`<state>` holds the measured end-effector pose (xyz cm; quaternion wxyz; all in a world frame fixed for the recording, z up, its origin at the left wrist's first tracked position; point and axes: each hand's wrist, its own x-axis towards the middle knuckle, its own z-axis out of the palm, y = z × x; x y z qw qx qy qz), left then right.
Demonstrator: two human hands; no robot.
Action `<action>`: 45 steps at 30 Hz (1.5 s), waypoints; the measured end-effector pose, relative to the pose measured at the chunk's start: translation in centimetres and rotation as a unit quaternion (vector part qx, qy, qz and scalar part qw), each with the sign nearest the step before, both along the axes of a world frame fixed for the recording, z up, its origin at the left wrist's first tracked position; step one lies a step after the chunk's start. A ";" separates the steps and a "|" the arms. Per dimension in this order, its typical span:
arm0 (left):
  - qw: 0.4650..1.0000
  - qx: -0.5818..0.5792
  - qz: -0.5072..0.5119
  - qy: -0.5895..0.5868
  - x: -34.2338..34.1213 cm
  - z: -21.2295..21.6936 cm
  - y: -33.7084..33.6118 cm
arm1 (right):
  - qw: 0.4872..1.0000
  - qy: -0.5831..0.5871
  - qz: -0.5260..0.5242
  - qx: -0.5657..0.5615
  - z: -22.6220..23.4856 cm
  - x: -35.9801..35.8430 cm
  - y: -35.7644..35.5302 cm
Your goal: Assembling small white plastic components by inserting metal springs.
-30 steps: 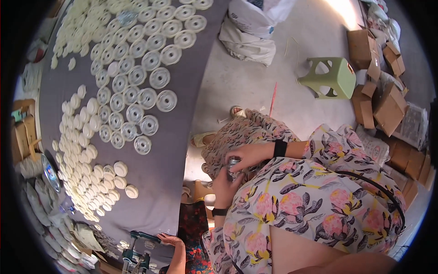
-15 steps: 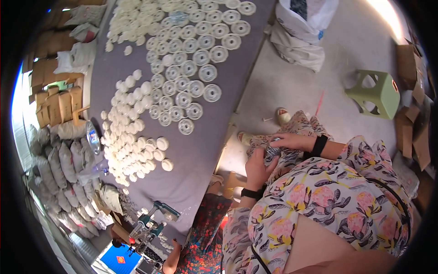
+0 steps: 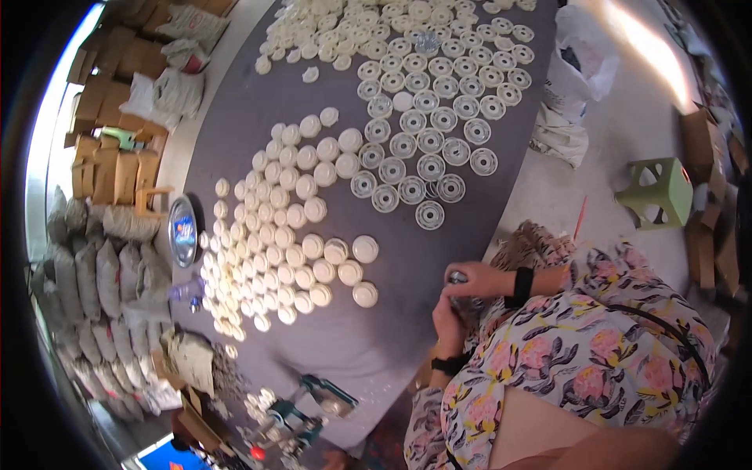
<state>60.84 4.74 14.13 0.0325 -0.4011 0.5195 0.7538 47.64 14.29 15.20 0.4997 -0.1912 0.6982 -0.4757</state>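
My left hand [image 3: 449,323] and my right hand [image 3: 484,280] meet at the table's edge. Both are closed round a small shiny grey thing [image 3: 457,277], mostly covered by fingers, so its kind does not show. Nearest to them on the grey tabletop [image 3: 392,337] lie white round caps [image 3: 365,294] in a loose spread. Further off, clear-and-white ring-shaped discs [image 3: 429,215] lie in rough rows, each with a dark centre.
A green hand-press machine [image 3: 329,392] stands at the table's near end. A metal dish [image 3: 183,231] sits by the left edge. Grey sacks [image 3: 102,282] and cardboard boxes [image 3: 117,59] line the left. Rightward are a green stool [image 3: 658,192] and a white sack [image 3: 576,74].
My view has swung left, so the table fills more of it. My hands, still together on the grey thing, have come from over my lap to the table's edge.
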 end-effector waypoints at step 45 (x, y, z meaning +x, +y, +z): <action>0.852 -0.355 -0.375 0.085 -41.3 2.0 -9.2 | 0.969 0.071 -0.230 0.055 -1.7 -35.8 -4.2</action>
